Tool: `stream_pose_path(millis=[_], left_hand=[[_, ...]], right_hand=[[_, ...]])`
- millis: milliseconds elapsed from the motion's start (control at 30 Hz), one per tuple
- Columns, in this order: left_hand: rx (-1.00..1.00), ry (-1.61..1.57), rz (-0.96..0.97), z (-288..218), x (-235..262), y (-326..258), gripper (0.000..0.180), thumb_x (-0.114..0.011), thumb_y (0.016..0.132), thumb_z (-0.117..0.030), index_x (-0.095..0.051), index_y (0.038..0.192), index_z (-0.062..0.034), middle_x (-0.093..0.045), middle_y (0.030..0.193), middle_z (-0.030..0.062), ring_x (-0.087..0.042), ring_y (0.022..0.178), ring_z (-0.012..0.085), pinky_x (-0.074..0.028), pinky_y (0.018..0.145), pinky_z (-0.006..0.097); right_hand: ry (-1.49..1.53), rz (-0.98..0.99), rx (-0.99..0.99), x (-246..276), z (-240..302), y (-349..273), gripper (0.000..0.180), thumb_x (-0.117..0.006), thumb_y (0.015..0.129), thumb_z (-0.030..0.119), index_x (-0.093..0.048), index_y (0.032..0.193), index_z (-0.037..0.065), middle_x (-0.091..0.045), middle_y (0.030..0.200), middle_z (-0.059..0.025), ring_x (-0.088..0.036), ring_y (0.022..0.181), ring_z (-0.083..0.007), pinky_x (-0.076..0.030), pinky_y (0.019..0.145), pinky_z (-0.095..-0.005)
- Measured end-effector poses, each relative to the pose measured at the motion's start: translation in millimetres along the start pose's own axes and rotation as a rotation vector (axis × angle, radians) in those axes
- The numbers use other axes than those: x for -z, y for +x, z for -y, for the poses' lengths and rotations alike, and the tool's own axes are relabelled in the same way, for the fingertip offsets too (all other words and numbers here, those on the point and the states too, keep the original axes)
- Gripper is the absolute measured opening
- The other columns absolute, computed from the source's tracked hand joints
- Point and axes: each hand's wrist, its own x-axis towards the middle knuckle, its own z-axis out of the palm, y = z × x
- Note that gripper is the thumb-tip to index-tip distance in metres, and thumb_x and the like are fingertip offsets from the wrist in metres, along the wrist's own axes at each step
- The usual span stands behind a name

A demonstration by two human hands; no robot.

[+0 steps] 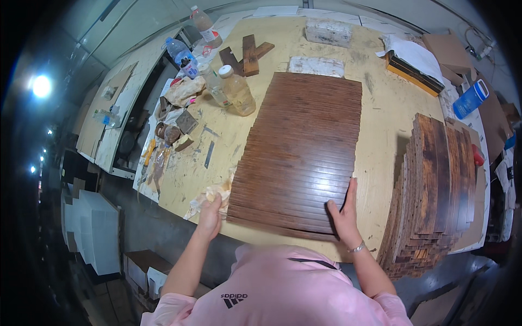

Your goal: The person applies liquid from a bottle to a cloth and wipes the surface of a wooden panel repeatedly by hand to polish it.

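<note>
A long row of dark brown wooden strips [304, 146] lies packed edge to edge on the pale tabletop in front of me, its side edges slightly uneven. At its near left corner, my left hand [210, 217] is closed on a crumpled, stained cream cloth [209, 196]; the fingertips are partly hidden. My right hand [346, 214] rests against the near right edge of the strips, fingers straight along the side and thumb spread over the top. Nothing is gripped in it.
Stacked boards with dark, mottled grain [435, 174] stand at the right. Beyond the strips are white-wrapped blocks [329, 32]. Bottles with liquid [237, 89], short wood pieces [250, 54], rags [185, 91] and a flat metal strip [209, 154] lie left. A blue bottle [471, 99] is far right.
</note>
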Motion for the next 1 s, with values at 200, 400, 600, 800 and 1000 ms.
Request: stream_pose_path(millis=[200, 400, 600, 800, 1000], left_hand=[[-0.511, 1.441, 0.182, -30, -38, -68, 0.064, -0.063, 0.089, -0.009, -0.046, 0.149, 0.0025, -0.049, 0.152, 0.0234, -0.048, 0.141, 0.0372, -0.037, 0.116, 0.053], [-0.619, 1.616, 0.147, -18, -62, 8, 0.056, -0.052, 0.094, -0.007, -0.048, 0.150, -0.0039, -0.046, 0.159, 0.0149, -0.041, 0.149, 0.0292, -0.024, 0.120, 0.065], [-0.629, 1.646, 0.299, 18, -29, -44, 0.055, -0.056, 0.094, -0.014, -0.053, 0.148, -0.0124, -0.052, 0.156, 0.0075, -0.044, 0.149, 0.0258, -0.016, 0.119, 0.072], [-0.723, 1.694, 0.113, -25, -47, 12, 0.053, -0.049, 0.093, -0.006, -0.053, 0.145, -0.0030, -0.055, 0.151, 0.0153, -0.046, 0.145, 0.0348, -0.019, 0.116, 0.074], [-0.720, 1.588, 0.465, 23, -73, -58, 0.053, -0.053, 0.095, -0.017, -0.052, 0.146, -0.0057, -0.055, 0.151, 0.0135, -0.047, 0.144, 0.0329, -0.018, 0.115, 0.075]], right_hand=[[-0.509, 0.569, 0.405, -13, 93, -30, 0.113, -0.084, 0.076, 0.054, -0.029, 0.159, 0.000, -0.023, 0.168, -0.0221, -0.021, 0.157, -0.0382, -0.020, 0.126, -0.0531], [-0.816, 0.493, 0.518, -39, 77, -23, 0.105, -0.077, 0.083, 0.054, -0.031, 0.157, -0.004, -0.028, 0.167, -0.0204, -0.028, 0.154, -0.0363, -0.028, 0.124, -0.0509], [-0.797, 0.469, 0.496, -38, 77, -23, 0.104, -0.077, 0.083, 0.054, -0.032, 0.157, -0.004, -0.030, 0.166, -0.0202, -0.030, 0.154, -0.0359, -0.030, 0.123, -0.0510], [-0.768, 0.436, 0.498, -42, 77, -23, 0.104, -0.080, 0.081, 0.051, -0.034, 0.157, -0.003, -0.030, 0.167, -0.0196, -0.031, 0.154, -0.0351, -0.031, 0.123, -0.0506], [-0.779, 0.460, 0.487, -43, 76, -25, 0.104, -0.081, 0.080, 0.050, -0.033, 0.157, -0.002, -0.030, 0.167, -0.0189, -0.030, 0.154, -0.0351, -0.030, 0.124, -0.0503]])
